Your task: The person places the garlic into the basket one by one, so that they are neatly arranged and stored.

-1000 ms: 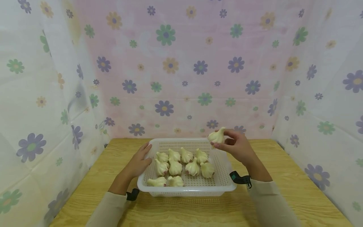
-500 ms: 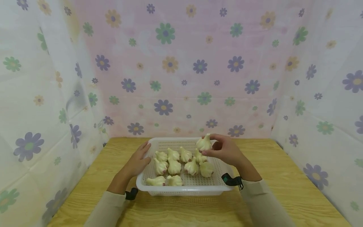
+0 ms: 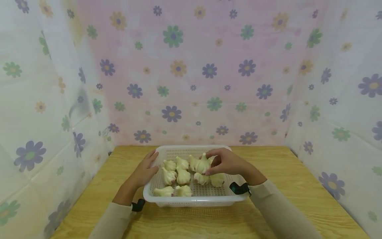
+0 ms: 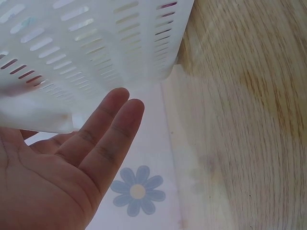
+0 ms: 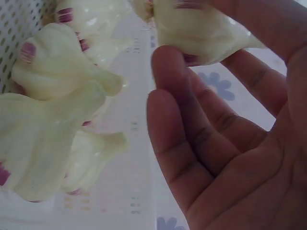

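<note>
My right hand [image 3: 228,162] pinches a garlic bulb [image 3: 203,165] between thumb and fingertips, over the back right part of a white plastic basket [image 3: 197,199]. The bulb's stem points up in the head view and it overlaps the bulbs behind it. In the right wrist view, the held garlic bulb [image 5: 192,28] shows purple streaks, and the lower fingers [image 5: 165,120] extend below it. My left hand [image 3: 145,171] holds the basket's left rim. The left wrist view shows two straight fingers [image 4: 115,129] at the basket's outer wall [image 4: 110,43], the thumb faintly visible through the plastic.
Several more garlic bulbs [image 3: 169,177] lie in the basket in uneven rows, two of them [image 3: 184,191] by its front wall. The basket stands on a wood-grain table [image 3: 268,205]. A flower-print cloth [image 3: 191,79] encloses the table's back and sides.
My right hand has carried the garlic bulb left and down, from over the basket's back right corner to among the other bulbs. The left hand has stayed on the rim.
</note>
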Demonstrator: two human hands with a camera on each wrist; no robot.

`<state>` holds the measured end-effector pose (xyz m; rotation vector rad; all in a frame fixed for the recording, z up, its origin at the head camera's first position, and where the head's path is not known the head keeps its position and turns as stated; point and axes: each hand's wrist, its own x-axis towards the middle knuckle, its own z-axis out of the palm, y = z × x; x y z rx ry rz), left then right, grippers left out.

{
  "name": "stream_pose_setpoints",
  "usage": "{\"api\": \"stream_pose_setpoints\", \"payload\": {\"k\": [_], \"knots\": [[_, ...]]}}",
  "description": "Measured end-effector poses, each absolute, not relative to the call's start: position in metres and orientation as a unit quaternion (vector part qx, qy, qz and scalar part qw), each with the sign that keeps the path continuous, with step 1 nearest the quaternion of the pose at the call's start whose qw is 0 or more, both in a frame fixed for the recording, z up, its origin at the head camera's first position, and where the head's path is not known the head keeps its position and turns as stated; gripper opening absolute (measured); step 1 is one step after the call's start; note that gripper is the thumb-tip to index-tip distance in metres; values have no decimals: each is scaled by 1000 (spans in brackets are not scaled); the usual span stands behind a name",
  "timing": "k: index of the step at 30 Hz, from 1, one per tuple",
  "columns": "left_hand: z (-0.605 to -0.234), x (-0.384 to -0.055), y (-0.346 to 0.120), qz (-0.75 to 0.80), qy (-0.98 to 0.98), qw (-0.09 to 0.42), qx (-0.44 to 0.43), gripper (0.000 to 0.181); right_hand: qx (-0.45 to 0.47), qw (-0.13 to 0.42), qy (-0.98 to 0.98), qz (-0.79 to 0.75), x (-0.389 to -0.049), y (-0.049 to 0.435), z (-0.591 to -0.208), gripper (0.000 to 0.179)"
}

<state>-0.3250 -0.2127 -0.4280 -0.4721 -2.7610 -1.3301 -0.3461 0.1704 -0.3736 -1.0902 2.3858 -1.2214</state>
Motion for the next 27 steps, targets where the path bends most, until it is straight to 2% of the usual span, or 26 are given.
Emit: {"api": "stream_pose_setpoints", "payload": {"k": [2, 11, 15, 21, 27], "knots": [[-429, -325, -213, -426, -891, 22, -153, 73, -381, 138, 817, -411, -347, 168, -375, 62], [-430, -327, -212, -425, -891, 24, -157, 72, -416, 140, 846, -302, -352, 161, -370, 49], [-432, -327, -214, -426, -891, 24, -153, 72, -441, 152, 844, -266, -355, 155, -369, 48], [-434, -329, -215, -425, -892, 25, -154, 72, -433, 183, 848, -243, -358, 148, -375, 56], [-433, -328, -214, -432, -888, 28, -156, 73, -399, 225, 855, -242, -358, 140, -379, 49]]}}
